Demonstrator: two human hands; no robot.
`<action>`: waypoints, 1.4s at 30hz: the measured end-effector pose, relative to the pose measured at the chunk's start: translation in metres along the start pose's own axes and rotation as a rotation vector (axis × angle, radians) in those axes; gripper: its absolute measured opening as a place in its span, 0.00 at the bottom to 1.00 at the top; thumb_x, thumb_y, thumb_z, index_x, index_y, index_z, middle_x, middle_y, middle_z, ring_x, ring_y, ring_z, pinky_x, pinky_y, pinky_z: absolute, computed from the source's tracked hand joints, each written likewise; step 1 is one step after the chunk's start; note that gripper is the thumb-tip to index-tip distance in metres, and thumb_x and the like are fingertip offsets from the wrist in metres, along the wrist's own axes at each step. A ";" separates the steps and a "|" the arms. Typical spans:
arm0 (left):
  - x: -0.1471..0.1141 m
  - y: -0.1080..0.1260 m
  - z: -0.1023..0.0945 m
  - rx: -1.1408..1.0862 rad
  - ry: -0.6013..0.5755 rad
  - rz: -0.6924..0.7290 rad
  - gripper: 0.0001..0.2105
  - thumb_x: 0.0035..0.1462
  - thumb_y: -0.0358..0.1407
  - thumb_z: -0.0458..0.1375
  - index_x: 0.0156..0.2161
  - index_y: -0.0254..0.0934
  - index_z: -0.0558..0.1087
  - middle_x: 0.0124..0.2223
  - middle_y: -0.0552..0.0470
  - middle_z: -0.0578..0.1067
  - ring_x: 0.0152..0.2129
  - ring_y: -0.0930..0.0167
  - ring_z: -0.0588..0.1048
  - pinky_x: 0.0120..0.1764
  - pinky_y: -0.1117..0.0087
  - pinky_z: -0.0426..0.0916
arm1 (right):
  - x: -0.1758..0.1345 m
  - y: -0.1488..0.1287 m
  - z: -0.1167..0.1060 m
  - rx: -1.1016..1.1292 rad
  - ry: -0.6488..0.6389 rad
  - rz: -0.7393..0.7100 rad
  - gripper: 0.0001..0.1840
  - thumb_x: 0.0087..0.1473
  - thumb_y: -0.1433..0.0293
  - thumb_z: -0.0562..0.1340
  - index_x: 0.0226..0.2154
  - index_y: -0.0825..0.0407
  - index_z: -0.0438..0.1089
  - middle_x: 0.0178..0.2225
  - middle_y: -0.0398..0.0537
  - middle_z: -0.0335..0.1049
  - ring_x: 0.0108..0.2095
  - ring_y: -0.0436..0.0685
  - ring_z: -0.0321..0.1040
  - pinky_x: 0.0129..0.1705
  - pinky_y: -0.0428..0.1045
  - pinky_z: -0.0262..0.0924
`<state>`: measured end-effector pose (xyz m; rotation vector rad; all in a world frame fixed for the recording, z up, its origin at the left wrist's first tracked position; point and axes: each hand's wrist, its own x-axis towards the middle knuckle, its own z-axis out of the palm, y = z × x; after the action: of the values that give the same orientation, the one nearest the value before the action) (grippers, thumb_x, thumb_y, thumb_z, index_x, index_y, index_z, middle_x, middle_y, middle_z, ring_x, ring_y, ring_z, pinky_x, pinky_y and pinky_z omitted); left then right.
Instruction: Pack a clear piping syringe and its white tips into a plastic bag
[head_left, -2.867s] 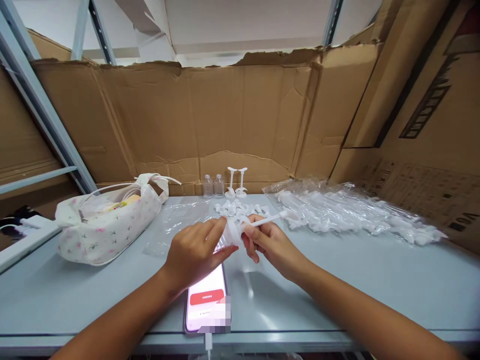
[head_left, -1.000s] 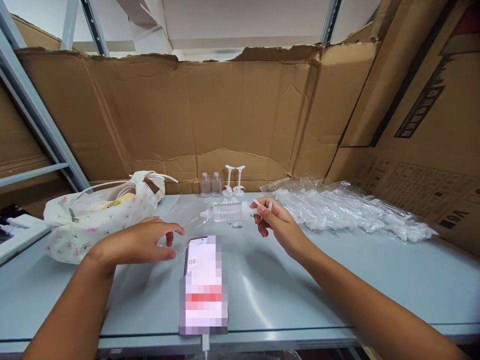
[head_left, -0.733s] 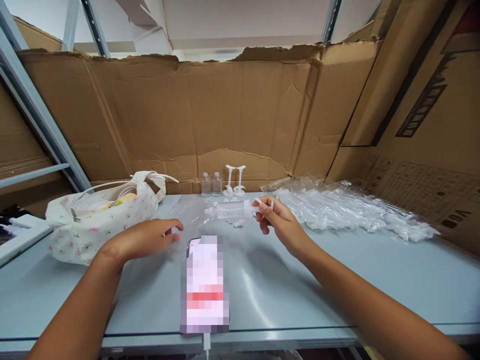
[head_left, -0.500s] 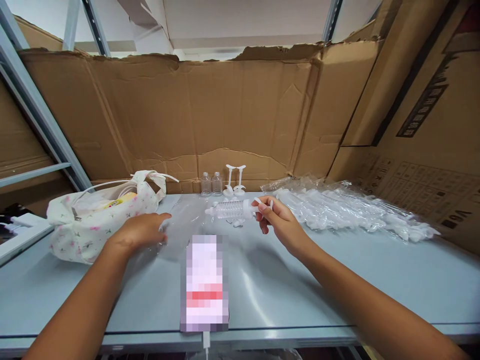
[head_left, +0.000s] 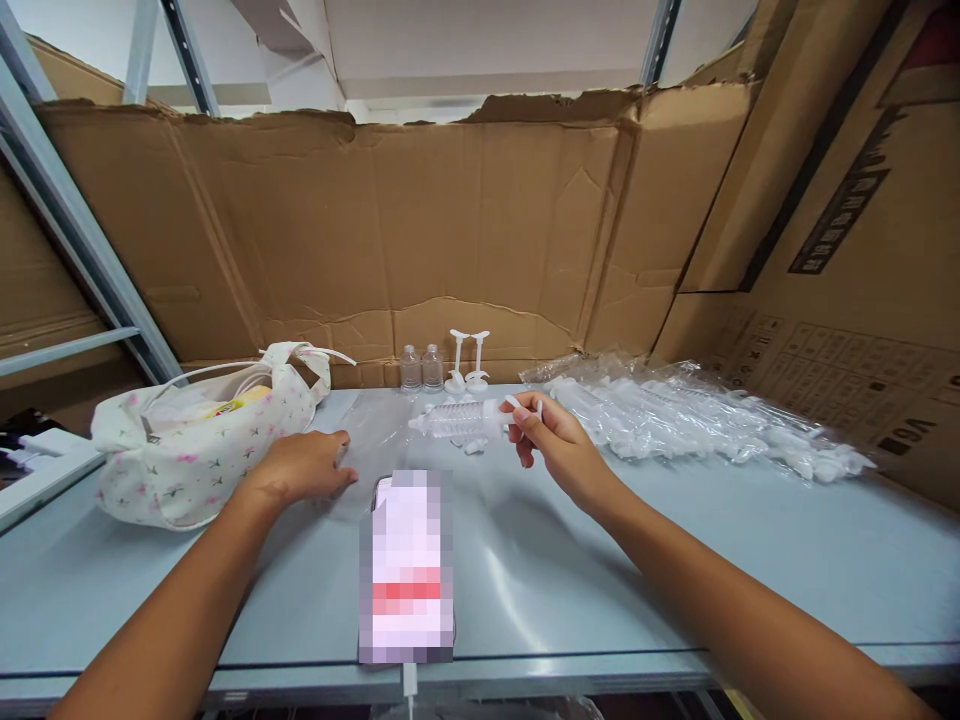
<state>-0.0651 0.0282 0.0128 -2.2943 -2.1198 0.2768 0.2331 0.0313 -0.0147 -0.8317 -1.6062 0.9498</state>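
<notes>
Now, grey shelf [head_left: 637, 570] beneath, flat clear bag [head_left: 377, 428] on it, left hand [head_left: 309, 466] at the bag's edge, grip impossible to tell, right hand [head_left: 553, 430] pinching a clear syringe-like tube [head_left: 461, 419] by its white end, level above the shelf.

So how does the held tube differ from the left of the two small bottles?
The tube lies sideways in the right hand; the bottle stands upright. The tube has white end parts; the bottle shows none. The tube looks longer than the bottle. Both look clear.
</notes>
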 end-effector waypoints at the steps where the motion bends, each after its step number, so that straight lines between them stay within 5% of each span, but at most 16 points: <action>1: -0.001 0.002 0.000 0.003 -0.002 0.001 0.21 0.50 0.47 0.51 0.47 0.38 0.69 0.41 0.38 0.76 0.37 0.52 0.74 0.34 0.59 0.65 | 0.000 0.000 0.000 -0.003 -0.001 0.000 0.13 0.58 0.59 0.52 0.35 0.51 0.62 0.26 0.38 0.59 0.21 0.46 0.57 0.27 0.47 0.52; 11: -0.011 0.028 -0.001 0.113 0.082 -0.037 0.13 0.52 0.29 0.49 0.43 0.33 0.69 0.38 0.35 0.76 0.36 0.55 0.75 0.34 0.60 0.66 | -0.001 -0.001 0.000 -0.011 -0.004 0.006 0.13 0.58 0.58 0.53 0.35 0.52 0.62 0.26 0.38 0.59 0.21 0.46 0.57 0.27 0.47 0.53; 19: -0.020 0.027 -0.016 0.152 0.224 -0.053 0.14 0.53 0.27 0.45 0.41 0.32 0.70 0.37 0.38 0.76 0.35 0.53 0.74 0.34 0.57 0.64 | 0.001 -0.006 -0.004 0.073 0.047 0.004 0.14 0.56 0.57 0.55 0.36 0.51 0.63 0.26 0.39 0.59 0.20 0.46 0.57 0.25 0.46 0.53; 21: -0.024 0.024 -0.021 0.158 0.400 -0.089 0.15 0.56 0.29 0.43 0.43 0.33 0.69 0.39 0.38 0.75 0.38 0.53 0.73 0.38 0.56 0.62 | 0.002 -0.008 -0.006 0.107 0.078 0.008 0.14 0.55 0.57 0.56 0.35 0.51 0.64 0.25 0.39 0.60 0.20 0.47 0.58 0.25 0.47 0.53; 26: -0.034 0.015 -0.025 -0.049 1.074 -0.195 0.12 0.57 0.32 0.45 0.40 0.38 0.69 0.41 0.49 0.75 0.44 0.62 0.69 0.51 0.59 0.56 | 0.005 -0.016 -0.012 0.325 0.205 0.015 0.13 0.52 0.57 0.59 0.35 0.49 0.64 0.25 0.39 0.59 0.19 0.46 0.57 0.24 0.46 0.54; 31: -0.038 0.017 -0.022 -0.348 1.371 -0.068 0.07 0.57 0.33 0.49 0.30 0.38 0.67 0.46 0.52 0.71 0.51 0.64 0.64 0.57 0.56 0.50 | 0.009 -0.020 -0.020 0.497 0.298 0.052 0.10 0.51 0.60 0.61 0.34 0.48 0.66 0.25 0.39 0.59 0.19 0.46 0.55 0.24 0.46 0.55; 37: -0.022 0.022 -0.019 -1.092 1.195 0.191 0.05 0.51 0.36 0.57 0.30 0.37 0.67 0.59 0.56 0.59 0.55 0.61 0.60 0.53 0.61 0.62 | 0.009 -0.015 -0.019 0.559 0.203 0.107 0.09 0.51 0.61 0.61 0.35 0.46 0.66 0.26 0.39 0.58 0.21 0.47 0.57 0.26 0.47 0.55; 39: -0.014 0.023 -0.018 -1.313 0.958 0.274 0.07 0.50 0.38 0.56 0.31 0.37 0.65 0.59 0.54 0.60 0.52 0.62 0.66 0.49 0.62 0.67 | 0.009 -0.015 -0.017 0.572 0.130 0.112 0.10 0.51 0.60 0.60 0.36 0.46 0.66 0.27 0.40 0.58 0.23 0.48 0.58 0.29 0.47 0.57; 42: -0.005 0.028 -0.017 -1.213 0.520 0.260 0.07 0.57 0.39 0.47 0.36 0.39 0.63 0.58 0.52 0.63 0.49 0.65 0.70 0.46 0.64 0.71 | 0.007 -0.017 -0.016 0.549 0.066 0.077 0.10 0.52 0.59 0.58 0.35 0.46 0.64 0.25 0.41 0.57 0.25 0.51 0.58 0.34 0.50 0.60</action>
<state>-0.0355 0.0229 0.0266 -2.5621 -1.8540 -1.8428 0.2462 0.0329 0.0063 -0.5345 -1.1735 1.3233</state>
